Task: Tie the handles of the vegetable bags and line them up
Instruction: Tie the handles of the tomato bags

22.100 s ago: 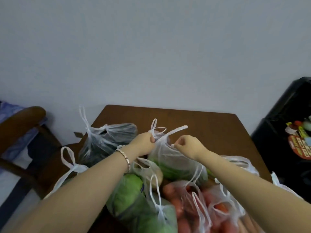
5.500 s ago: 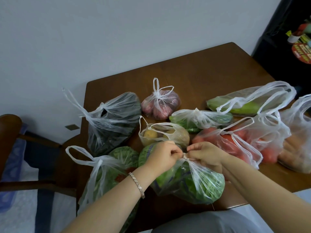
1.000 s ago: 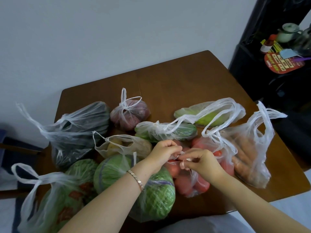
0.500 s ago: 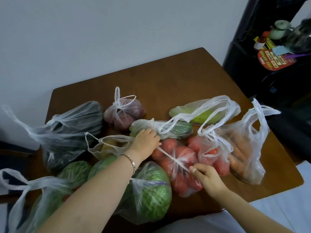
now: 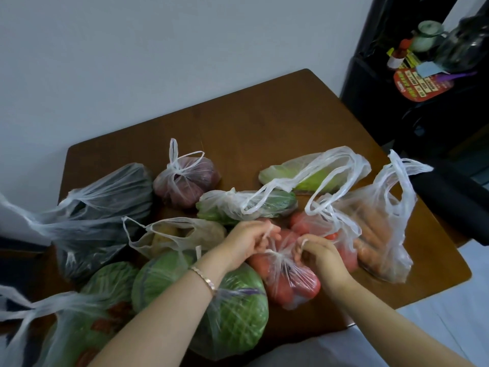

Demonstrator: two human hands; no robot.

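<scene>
Several clear plastic bags of vegetables lie on a brown wooden table [image 5: 264, 123]. My left hand [image 5: 247, 241] and my right hand [image 5: 321, 254] each pinch one handle of the tomato bag [image 5: 288, 283] near the front edge, with a twisted knot between them. A knotted cabbage bag [image 5: 232, 311] lies under my left forearm. Beyond are a tied bag of red onions [image 5: 186, 181], a tied bag of green vegetables [image 5: 246, 203], a potato bag [image 5: 180, 234] with open handles, a second tomato bag [image 5: 312, 221], a carrot bag [image 5: 381, 234] and a leafy cabbage bag [image 5: 315, 173].
A dark bag [image 5: 105, 207] with tied handles sits at the left, and a green bag [image 5: 79, 332] hangs over the front left corner. A black cabinet [image 5: 412, 75] with bottles and a red label stands at the right. A white wall is behind the table.
Half a second ago my hands were pulling the tomato bag's handles far apart. They have come back together above the bag, each still gripping a handle end.
</scene>
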